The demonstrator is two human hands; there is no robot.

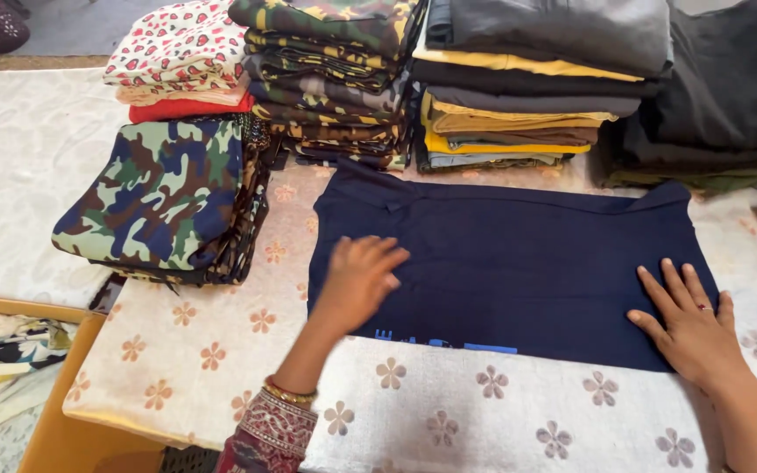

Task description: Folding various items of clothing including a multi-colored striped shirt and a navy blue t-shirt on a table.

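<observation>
My left hand [359, 278] lies flat on the left part of the folded navy-blue cotton garment [519, 258], fingers loosely spread and a little blurred, pinching nothing. My right hand [692, 326] presses palm-down on the garment's near right corner, fingers fanned apart, a ring on one of them; it grips nothing either. The garment is spread as a wide rectangle in the middle of the cream tablecloth with brown flower prints [221, 359], and a strip of light-blue print shows along its near edge between my hands.

Gold bangles [289, 391] circle my left wrist, above a maroon embroidered sleeve cuff [266, 434].

To the far left sits a folded green, brown and navy camouflage cloth bundle [164, 193]. Behind it lies a stack with a white heart-print fabric on top [179, 48] and a red layer beneath. Far centre stands a tall pile of dark camouflage garments [330, 83], just beyond the navy garment's far edge. To its right is a pile of grey, yellow and brown folded clothes [527, 83], and farther right a heap of black and dark-grey clothes [729, 96].
</observation>
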